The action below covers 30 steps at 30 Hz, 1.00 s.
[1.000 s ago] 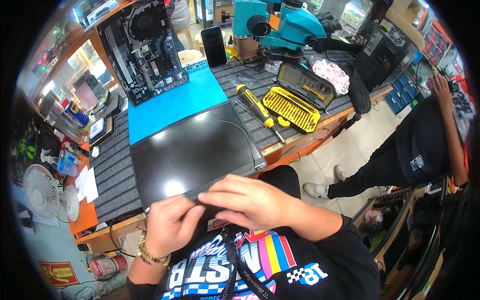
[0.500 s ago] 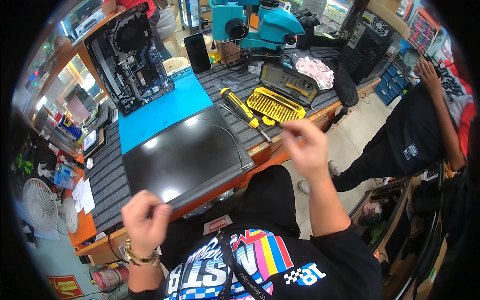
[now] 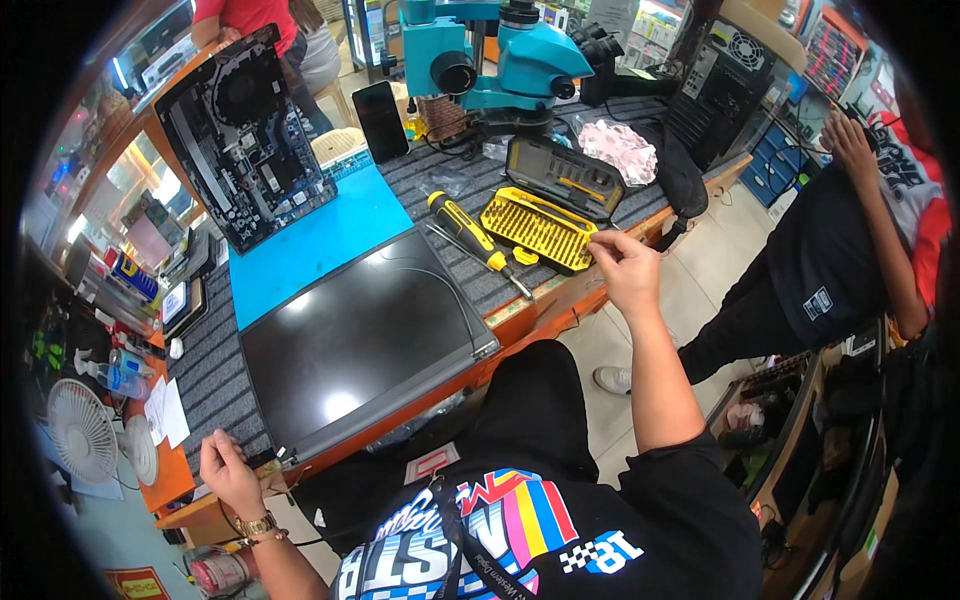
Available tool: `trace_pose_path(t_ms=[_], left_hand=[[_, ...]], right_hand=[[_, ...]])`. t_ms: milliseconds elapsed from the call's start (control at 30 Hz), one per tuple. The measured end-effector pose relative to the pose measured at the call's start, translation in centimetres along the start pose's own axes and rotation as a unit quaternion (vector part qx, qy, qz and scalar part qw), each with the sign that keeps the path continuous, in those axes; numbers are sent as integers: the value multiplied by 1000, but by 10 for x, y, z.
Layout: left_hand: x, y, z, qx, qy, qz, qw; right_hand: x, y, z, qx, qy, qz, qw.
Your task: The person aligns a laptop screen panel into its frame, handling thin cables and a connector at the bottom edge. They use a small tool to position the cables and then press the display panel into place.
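My right hand (image 3: 632, 278) reaches to the right end of the yellow bit case (image 3: 540, 226), thumb and fingertips pinched together at its corner. Whatever may be between those fingertips is too small to make out. My left hand (image 3: 230, 472) is curled closed by the table's front edge, near the lower left corner of the detached laptop screen (image 3: 360, 330). Its fingers hide anything inside them. Left of the bit case lies a yellow and black screwdriver (image 3: 468, 232), its tip toward me, with thin tweezers (image 3: 450, 244) alongside.
An opened laptop base (image 3: 255, 140) stands upright on a blue mat (image 3: 310, 240). Behind are a phone (image 3: 381, 122), a teal microscope (image 3: 500, 60), a dark case lid (image 3: 565, 178) and a crumpled pink cloth (image 3: 618, 152). Another person (image 3: 830, 230) stands at right; a fan (image 3: 82, 430) is at left.
My right hand has moved forward to the corner of the bit case and its fingers have pinched together. My left hand has moved left and down, off the screen's lower left corner.
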State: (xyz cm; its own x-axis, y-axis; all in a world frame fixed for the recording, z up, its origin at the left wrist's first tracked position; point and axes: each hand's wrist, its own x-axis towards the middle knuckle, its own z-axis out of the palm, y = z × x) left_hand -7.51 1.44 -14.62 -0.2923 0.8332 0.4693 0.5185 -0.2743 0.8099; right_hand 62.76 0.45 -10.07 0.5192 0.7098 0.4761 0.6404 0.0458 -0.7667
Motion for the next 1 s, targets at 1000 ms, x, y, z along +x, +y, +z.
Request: trace_pose_path(t_ms=[1000], left_hand=[[-9,24,15,108,-8,95,990]], right_hand=[[37,-68,3,-104,-30,-228,968]])
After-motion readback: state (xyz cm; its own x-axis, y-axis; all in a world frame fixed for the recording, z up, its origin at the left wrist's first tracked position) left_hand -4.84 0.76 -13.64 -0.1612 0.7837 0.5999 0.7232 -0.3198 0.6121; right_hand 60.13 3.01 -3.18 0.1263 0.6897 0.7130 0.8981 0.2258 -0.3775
